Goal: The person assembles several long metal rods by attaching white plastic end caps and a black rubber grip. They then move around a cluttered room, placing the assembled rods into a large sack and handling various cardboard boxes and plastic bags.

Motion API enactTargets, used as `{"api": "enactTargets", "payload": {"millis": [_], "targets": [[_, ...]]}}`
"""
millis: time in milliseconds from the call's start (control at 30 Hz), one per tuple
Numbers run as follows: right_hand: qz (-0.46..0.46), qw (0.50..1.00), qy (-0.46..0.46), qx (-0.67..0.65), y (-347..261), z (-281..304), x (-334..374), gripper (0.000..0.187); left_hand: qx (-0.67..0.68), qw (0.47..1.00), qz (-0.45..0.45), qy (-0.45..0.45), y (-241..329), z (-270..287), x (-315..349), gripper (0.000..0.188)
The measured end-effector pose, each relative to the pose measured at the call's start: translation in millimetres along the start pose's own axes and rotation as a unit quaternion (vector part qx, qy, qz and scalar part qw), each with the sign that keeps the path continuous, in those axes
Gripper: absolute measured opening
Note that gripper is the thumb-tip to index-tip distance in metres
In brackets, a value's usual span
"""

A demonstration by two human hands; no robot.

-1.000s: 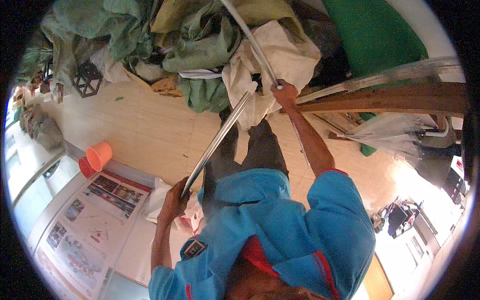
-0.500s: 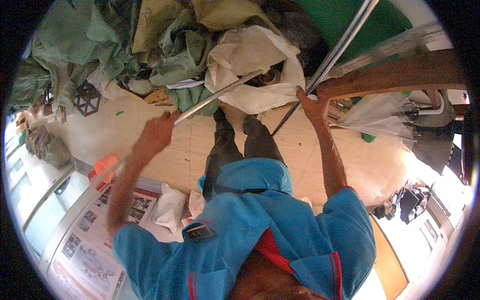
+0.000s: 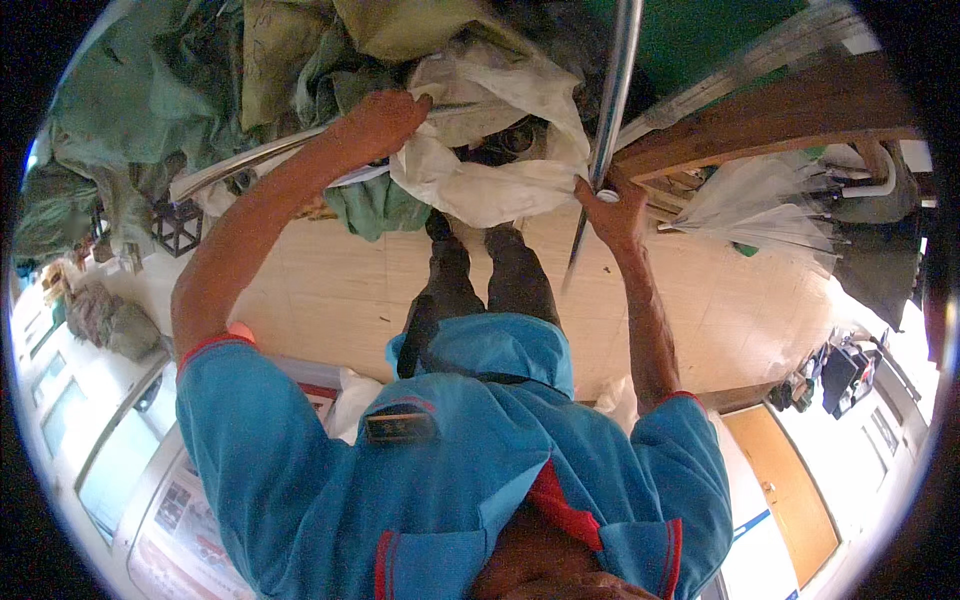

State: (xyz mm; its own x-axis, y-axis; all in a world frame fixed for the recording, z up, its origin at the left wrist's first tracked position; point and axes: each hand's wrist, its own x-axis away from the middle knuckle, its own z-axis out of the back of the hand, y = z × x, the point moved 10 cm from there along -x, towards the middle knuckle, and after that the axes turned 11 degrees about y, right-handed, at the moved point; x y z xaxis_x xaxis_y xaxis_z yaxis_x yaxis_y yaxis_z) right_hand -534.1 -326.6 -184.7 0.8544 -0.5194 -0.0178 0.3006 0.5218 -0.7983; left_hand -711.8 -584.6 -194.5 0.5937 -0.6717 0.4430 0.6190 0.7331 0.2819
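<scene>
A white sack point(image 3: 490, 190) gapes open in front of me, with dark items point(image 3: 510, 143) inside that are too dim to name. My left hand point(image 3: 388, 122) is closed at its far left rim, around a thin metal rod point(image 3: 235, 165) that runs out leftward; my forearm hides part of the rod. On the right, a shiny metal pole point(image 3: 612, 90) slants down past the sack. My right hand point(image 3: 618, 215) is closed around it, the thumb against the sack's stretched rim. A small white round piece point(image 3: 607, 196) shows at that hand.
Green and tan sacks point(image 3: 140, 90) are heaped at the far left. Beyond my right hand are a curved wooden beam point(image 3: 770, 120) and a clear umbrella point(image 3: 750, 205). A black lattice piece point(image 3: 176, 228) stands at left on the tiled floor point(image 3: 310, 290).
My left hand has moved forward and right to the sack's rim, and its rod now points leftward. The pole at my right hand has swung more upright.
</scene>
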Motion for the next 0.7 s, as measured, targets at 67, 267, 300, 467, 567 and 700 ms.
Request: {"api": "enactTargets", "payload": {"millis": [67,267,300,467,567,700], "targets": [[0.02,1.0,-0.005,-0.017,-20,1,-2,0.024,-0.127,0.976,-0.135,0.11,13,2,-11,0.028],[-0.034,0.998,-0.005,-0.051,-24,6,-10,0.023,-0.226,0.941,-0.228,0.105,30,-33,-45,0.024],[-0.049,0.997,0.006,-0.063,-25,8,-11,0.023,-0.237,0.935,-0.236,0.114,41,-31,-51,0.024],[-0.082,0.995,0.008,-0.052,-30,-2,-17,0.028,-0.304,0.9,-0.268,0.163,72,-39,-96,0.027],[-0.066,0.996,0.027,-0.061,-27,0,-20,0.03,-0.397,0.815,-0.331,0.262,118,-8,-100,0.028],[-0.037,0.994,0.048,-0.092,-14,0,-26,0.027,-0.467,0.834,-0.259,0.139,150,-44,-157,0.027]]}}
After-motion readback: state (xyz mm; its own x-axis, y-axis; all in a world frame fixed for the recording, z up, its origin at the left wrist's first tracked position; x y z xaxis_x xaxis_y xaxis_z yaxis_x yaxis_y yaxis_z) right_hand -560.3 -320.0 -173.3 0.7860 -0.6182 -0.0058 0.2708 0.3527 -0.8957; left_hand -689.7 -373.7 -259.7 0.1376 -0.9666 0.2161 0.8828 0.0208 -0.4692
